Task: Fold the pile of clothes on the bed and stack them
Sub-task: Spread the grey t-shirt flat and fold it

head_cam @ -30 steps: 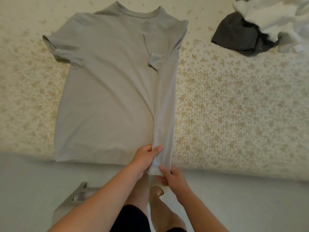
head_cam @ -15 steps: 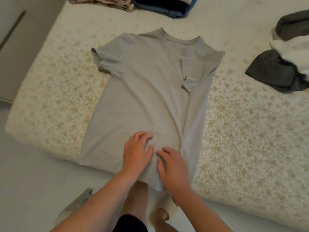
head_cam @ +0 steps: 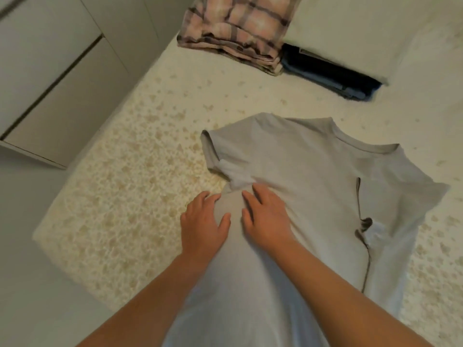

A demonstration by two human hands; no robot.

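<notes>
Grey tee (head_cam: pixel 308 196) lies near bed's (head_cam: pixel 120 196) front edge, right side folded in, left not yet. Left hand (head_cam: pixel 203 221) & right hand (head_cam: pixel 265 216) press flat, fingers spread. Plaid stack (head_cam: pixel 235 31) done at far edge (maybe more behind).

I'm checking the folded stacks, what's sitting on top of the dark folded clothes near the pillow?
A white pillow overlaps the dark folded clothes, hiding most of them; only their front edge shows. The plaid folded garment lies beside them.

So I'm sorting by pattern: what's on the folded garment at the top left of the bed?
Pink-and-cream plaid with dark lines on the folded garment, head view.
</notes>
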